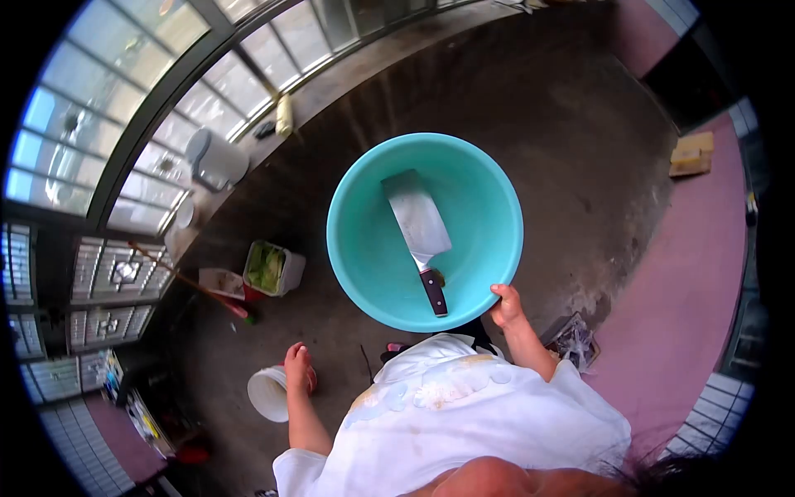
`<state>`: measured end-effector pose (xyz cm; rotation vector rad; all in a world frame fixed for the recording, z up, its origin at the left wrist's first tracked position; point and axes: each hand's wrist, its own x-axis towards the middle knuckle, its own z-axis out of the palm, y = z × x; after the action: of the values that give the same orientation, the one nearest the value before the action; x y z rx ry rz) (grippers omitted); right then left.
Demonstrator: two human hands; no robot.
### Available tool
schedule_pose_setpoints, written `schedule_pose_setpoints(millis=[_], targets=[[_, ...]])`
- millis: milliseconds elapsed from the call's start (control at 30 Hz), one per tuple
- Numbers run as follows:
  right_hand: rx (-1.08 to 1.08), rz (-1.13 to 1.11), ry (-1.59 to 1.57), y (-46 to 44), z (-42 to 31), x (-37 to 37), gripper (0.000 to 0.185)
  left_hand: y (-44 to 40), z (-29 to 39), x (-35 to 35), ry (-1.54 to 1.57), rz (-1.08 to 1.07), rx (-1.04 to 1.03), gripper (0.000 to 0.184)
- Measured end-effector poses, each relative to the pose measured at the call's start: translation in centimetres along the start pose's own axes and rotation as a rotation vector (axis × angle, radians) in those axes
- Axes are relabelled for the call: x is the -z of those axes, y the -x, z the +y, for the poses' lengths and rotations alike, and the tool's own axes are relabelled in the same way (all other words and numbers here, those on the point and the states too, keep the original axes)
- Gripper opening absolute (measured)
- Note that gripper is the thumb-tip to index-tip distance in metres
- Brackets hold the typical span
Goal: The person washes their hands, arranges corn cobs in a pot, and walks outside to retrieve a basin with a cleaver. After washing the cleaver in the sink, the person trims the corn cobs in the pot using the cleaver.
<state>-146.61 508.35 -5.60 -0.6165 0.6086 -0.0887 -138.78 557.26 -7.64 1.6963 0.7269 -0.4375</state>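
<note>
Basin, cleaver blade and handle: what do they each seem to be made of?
The basin looks like plastic, smooth with a slight gloss: one even turquoise and a rounded rim. The blade looks like steel, probably brushed or dulled, from its grey metallic sheen. The handle is dark with small pale dots, likely metal rivets; it could be wood or plastic.

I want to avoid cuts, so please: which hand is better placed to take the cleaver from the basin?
Probably the left hand: it looks free, though farther away, while the right hand holds the basin by its rim. The cleaver lies with its handle nearer the person.
</note>
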Motion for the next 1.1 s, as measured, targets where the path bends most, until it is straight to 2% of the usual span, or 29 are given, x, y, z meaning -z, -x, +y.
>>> schedule_pose_setpoints(millis=[33,100,200,267,300,367,400,433,500,600,667,700,733,767,833,933,967,1000,1067,1100], targets=[[0.070,0.060,-0.050,0.2,-1.5,1.9,0.050,-2.1,1.3,-2.6,-0.031,-0.121,-0.020,0.029],[0.191,0.147,-0.118,0.2,-6.5,6.3,0.050,-4.0,3.3,-9.5,-0.172,-0.183,-0.053,0.028],[0.295,0.337,-0.233,1.4,-12.2,12.0,0.053,-5.4,4.8,-17.0,-0.231,-0.238,0.084,0.023],[0.346,0.408,-0.322,2.1,-15.8,16.2,0.050,-5.9,4.5,-19.7,-0.346,-0.235,0.171,0.018],[0.424,0.518,-0.351,2.4,-17.8,17.3,0.046,-6.8,4.0,-20.5,-0.405,-0.214,0.208,0.017],[0.521,0.577,-0.408,2.6,-20.4,20.9,0.043,-9.6,2.6,-20.6,-0.634,-0.205,0.203,0.017],[0.585,0.629,-0.453,2.6,-21.6,22.5,0.041,-11.6,2.1,-20.5,-0.879,-0.275,0.101,0.017],[0.616,0.653,-0.536,2.6,-22.9,23.7,0.040,-13.2,2.2,-20.1,-1.238,-0.373,-0.115,0.018],[0.666,0.751,-0.635,2.4,-24.7,26.6,0.042,-14.3,5.8,-23.3,-1.486,-0.403,-0.274,0.021],[0.751,0.950,-0.788,0.8,-28.2,28.0,0.043,-19.0,12.9,-31.8,-0.977,-0.042,0.087,0.021],[0.792,0.969,-0.870,0.0,-29.0,30.2,0.043,-20.8,20.4,-35.9,-0.641,0.176,0.322,0.022],[0.826,1.007,-0.885,0.0,-29.6,30.2,0.043,-14.7,25.7,-43.8,-0.287,-0.068,-0.130,0.020],[0.869,1.026,-0.889,-0.6,-31.9,30.1,0.043,-17.4,30.6,-52.8,-0.663,0.097,0.113,0.018],[0.875,1.065,-0.881,-1.1,-34.0,29.2,0.042,-21.2,33.9,-60.6,-0.753,-0.016,0.007,0.019],[0.903,1.115,-0.933,-1.7,-36.0,30.4,0.042,-21.5,40.5,-81.4,-0.806,-0.359,-0.331,0.020],[0.982,1.167,-0.950,-4.7,-41.8,32.9,0.040,-12.3,47.6,-107.4,-0.771,-0.755,-0.624,0.024],[0.985,1.130,-0.951,-5.5,-42.8,35.2,0.038,-6.7,49.0,-113.8,-0.697,-0.843,-0.714,0.027],[0.981,1.094,-0.947,-6.0,-44.4,37.2,0.035,-5.9,49.6,-119.8,-0.677,-1.003,-0.757,0.031],[1.041,1.080,-0.878,-7.5,-51.5,39.4,0.030,0.8,48.9,-125.4,-0.506,-0.993,-0.646,0.023],[1.018,1.111,-0.888,-8.4,-55.7,39.4,0.028,-2.5,47.0,-127.4,-1.035,-0.777,-1.405,0.016]])
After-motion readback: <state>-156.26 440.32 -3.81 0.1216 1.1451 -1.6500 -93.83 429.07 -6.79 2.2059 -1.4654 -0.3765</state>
